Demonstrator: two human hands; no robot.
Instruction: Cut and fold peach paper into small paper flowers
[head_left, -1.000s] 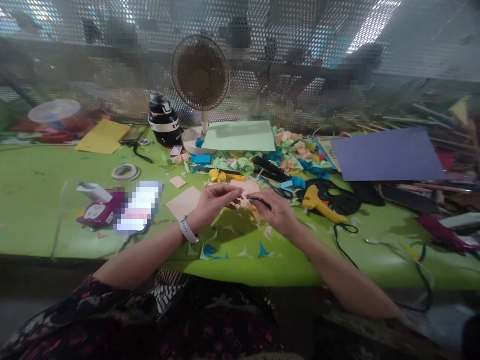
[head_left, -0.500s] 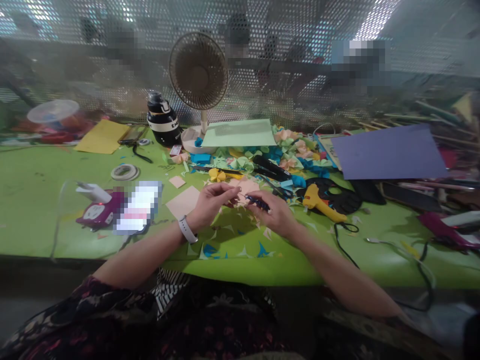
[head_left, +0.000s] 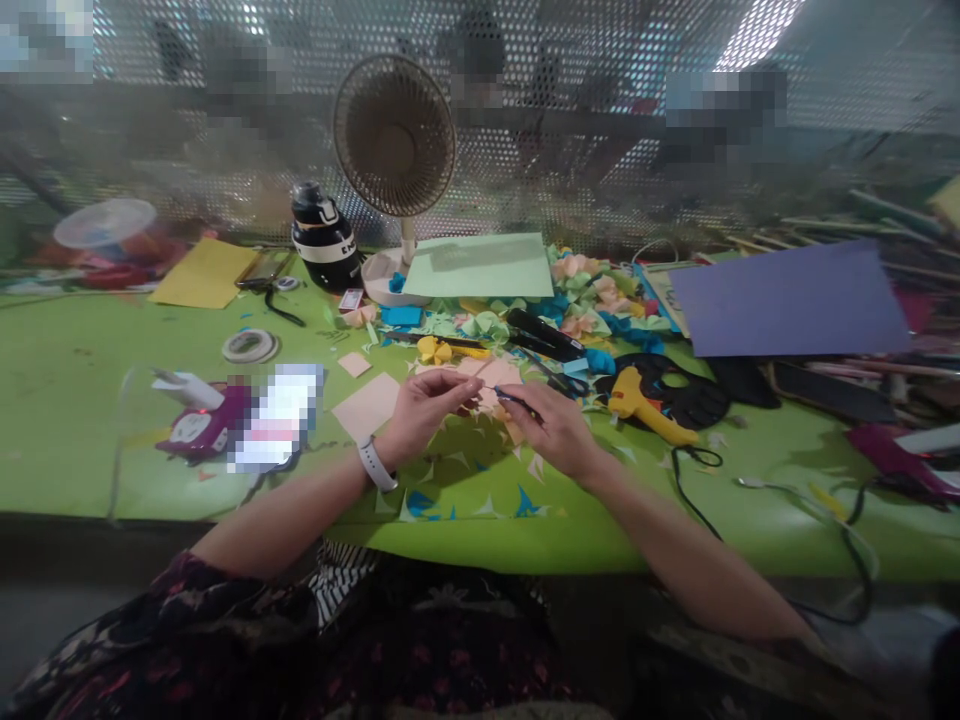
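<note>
Over the middle of the green table, my left hand [head_left: 431,405] is closed in a pinch, a white band on its wrist. What looks like a small piece of peach paper [head_left: 474,369] shows at its fingertips, largely hidden. My right hand [head_left: 559,425] grips a slim dark blue tool [head_left: 517,401] with a thin tip; its exact kind is too small to tell. The tip points left and nearly meets the left fingertips. Peach paper pieces [head_left: 499,373] lie just behind and under both hands. Left of them rests a square peach sheet [head_left: 366,406].
Paper scraps [head_left: 525,500] litter the table front. Behind the hands are a black stapler [head_left: 545,334], a yellow paper flower [head_left: 433,349], a fan [head_left: 395,135] and a bottle [head_left: 324,240]. A yellow glue gun [head_left: 646,408] lies right; a phone [head_left: 279,415] and tape roll [head_left: 250,345] left.
My right hand has turned the dark blue tool slightly, so less of its patterned body shows. The left hand stays nearly in place. The view has shifted a little.
</note>
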